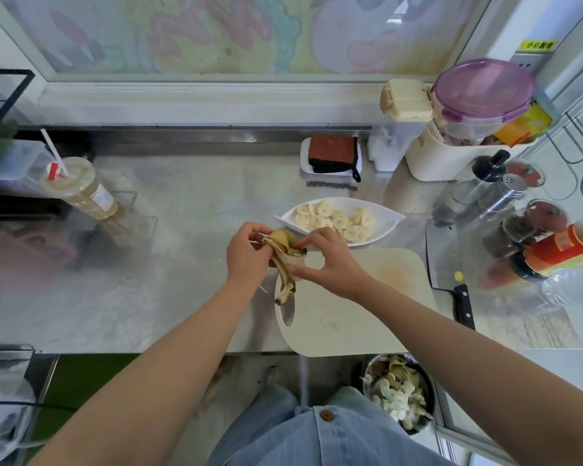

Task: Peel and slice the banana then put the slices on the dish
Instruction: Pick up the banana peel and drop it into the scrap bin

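1. Head view, landmark: pale cutting board (350,311), lying on the steel desk (182,264) with its near edge over the desk's front edge.
2. Left hand (246,253): above the board's far left corner; grip closed, fingers curled round the upper end of the banana peel (285,264).
3. Right hand (327,260): above the board's far edge, just right of the left hand; grip closed, thumb and fingertips pinching the same peel from the other side.
4. Banana peel: brown-spotted, held between both hands, its strips hanging down over the board's left edge. Whether any fruit is left inside cannot be told.
5. Banana slices (334,220): many pale rounds heaped in the dish.
6. Dish (389,216): white, leaf-shaped, on the desk just beyond the board's far edge.
7. Cleaver (441,260): flat on the desk just right of the board, black handle toward the person.
8. Metal bowl (426,391): below the board's near edge, under desk level, holding peels and slices.
9. Drink cup (81,188) with straw: well left of the board.
10. Folded cloth (332,153): beyond the board, past the dish.
11. Jars and shakers (505,196): right of the board, past the cleaver.
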Demonstrator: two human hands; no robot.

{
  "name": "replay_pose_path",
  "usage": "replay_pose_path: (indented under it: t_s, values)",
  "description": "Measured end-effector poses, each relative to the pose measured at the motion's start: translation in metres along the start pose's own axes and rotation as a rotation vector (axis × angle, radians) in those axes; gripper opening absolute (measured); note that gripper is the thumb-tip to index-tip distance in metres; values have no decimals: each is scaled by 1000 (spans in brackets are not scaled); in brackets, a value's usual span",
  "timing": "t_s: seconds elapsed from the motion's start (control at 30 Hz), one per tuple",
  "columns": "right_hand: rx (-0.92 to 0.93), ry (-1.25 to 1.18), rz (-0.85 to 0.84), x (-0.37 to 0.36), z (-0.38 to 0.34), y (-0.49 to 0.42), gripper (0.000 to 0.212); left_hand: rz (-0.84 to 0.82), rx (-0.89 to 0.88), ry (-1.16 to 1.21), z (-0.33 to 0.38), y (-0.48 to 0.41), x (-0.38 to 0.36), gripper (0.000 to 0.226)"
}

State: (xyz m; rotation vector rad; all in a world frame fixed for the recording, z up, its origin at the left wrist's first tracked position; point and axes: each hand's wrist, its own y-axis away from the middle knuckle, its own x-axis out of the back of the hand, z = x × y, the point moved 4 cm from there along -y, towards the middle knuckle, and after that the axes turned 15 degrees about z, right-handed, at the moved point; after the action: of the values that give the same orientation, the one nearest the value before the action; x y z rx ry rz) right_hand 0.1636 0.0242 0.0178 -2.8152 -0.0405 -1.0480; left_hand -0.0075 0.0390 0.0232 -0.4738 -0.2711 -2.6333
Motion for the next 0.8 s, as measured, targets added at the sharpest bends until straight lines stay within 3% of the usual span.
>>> replay_pose_path:
  t_s: [0.17,0.37,0.6,0.73,0.8]
  values:
    - [-222,-174,-228,0,-3,13,61,-68,129,78,1,11,-11,26]
    - [-356,-254,-300,-10,-4,18,64,-79,477,261,-6,25,-26,26]
    - [-437,-215,-213,-10,4,13,41,-277,613,382,-16,26,-32,41]
    - [-427,-217,-96,-5,3,10,35,-345,719,471,-15,28,-29,17]
    - [-392,-205,-56,-5,1,7,37,-335,790,419,-19,27,-27,32]
